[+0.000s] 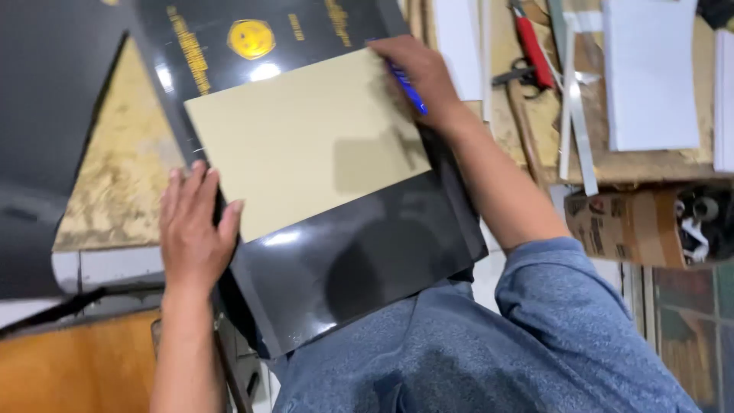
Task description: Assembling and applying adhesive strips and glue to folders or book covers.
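Observation:
A glossy black cover sheet point(359, 260) with gold print and a round gold emblem lies tilted across a worn work surface point(122, 183). On top of it rests a plain beige card point(306, 141). My left hand point(195, 226) lies flat, fingers apart, pressing the card's lower left corner and the black sheet's edge. My right hand point(417, 76) is at the card's upper right corner, gripping a blue pen point(405, 86) whose tip touches the sheet there.
Red-handled scissors point(531, 53) and a metal ruler point(577, 115) lie at the upper right beside white sheets point(650, 73). A brown cardboard box point(623, 226) sits under the bench edge. A dark board point(46, 115) lies at the left, an orange wooden panel point(69, 367) below.

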